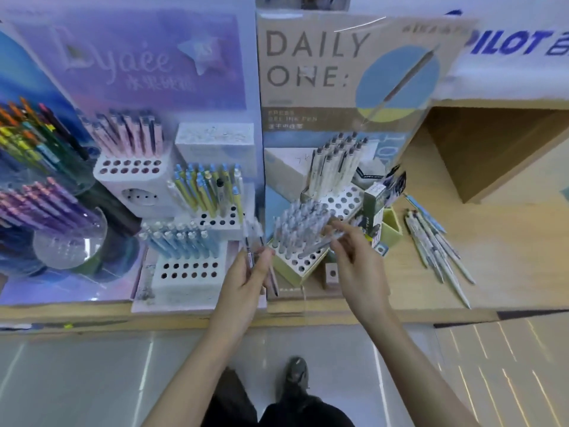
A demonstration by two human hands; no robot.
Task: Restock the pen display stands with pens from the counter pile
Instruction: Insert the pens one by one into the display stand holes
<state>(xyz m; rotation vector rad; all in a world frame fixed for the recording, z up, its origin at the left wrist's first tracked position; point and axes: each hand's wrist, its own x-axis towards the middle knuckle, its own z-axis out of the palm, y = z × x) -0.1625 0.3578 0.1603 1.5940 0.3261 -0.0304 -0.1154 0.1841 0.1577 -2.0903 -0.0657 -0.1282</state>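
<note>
My left hand (pixel 246 277) grips a small bundle of pens (pixel 260 254) upright in front of the stands. Just to the right, my right hand (pixel 354 257) pinches a single grey pen (pixel 320 245), laid slantwise over the front rows of the Daily One pen stand (pixel 303 266), a white block of holes mostly filled with grey-capped pens. A loose pile of pens (pixel 437 248) lies on the wooden counter to the right of the stand. The picture is blurred around both hands.
A purple display on the left holds white hole blocks (pixel 184 269) with blue, yellow and pink pens, and round clear cups of coloured pens (pixel 61 229). A small green box (pixel 374 204) and a yellow holder (pixel 391 226) stand beside the Daily One stand. The counter edge (pixel 400 315) runs below.
</note>
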